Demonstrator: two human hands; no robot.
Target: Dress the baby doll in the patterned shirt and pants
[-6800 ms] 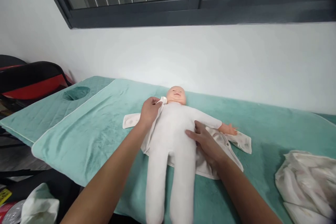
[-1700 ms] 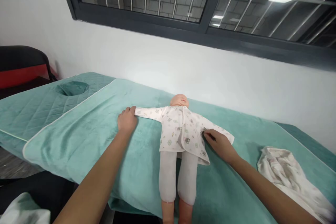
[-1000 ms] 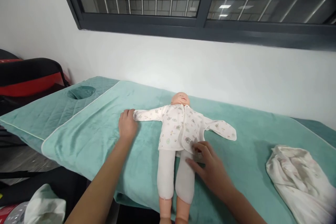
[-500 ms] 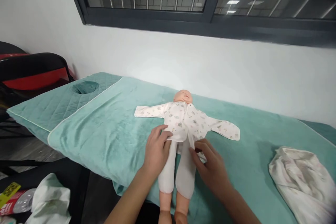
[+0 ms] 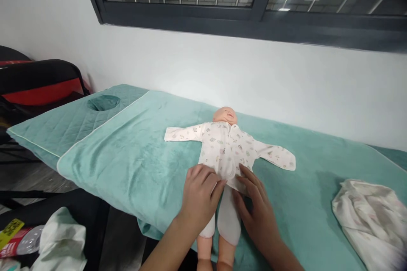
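A baby doll lies on its back with its arms spread. It wears a white baby shirt with small printed figures, and white trousers. The shirt's front panels overlap down the middle. My left hand is closed at the lower hem on the left, thumb against the cloth. On the other side, my right hand touches the front near the hem, with index and middle finger apart and the thumb lower down. Both hands cover parts of the hem and the trouser tops.
The doll is on a teal cloth-covered bed with a round face hole at its left end. A crumpled white cloth lies at right. Lower left, a bottle and a pale cloth rest on a black seat. A wall stands behind.
The shirt's right front flap, lifted before, now lies flat across the middle. My left hand has shifted right and down along the hem. My right hand's fingers have spread over the cloth.
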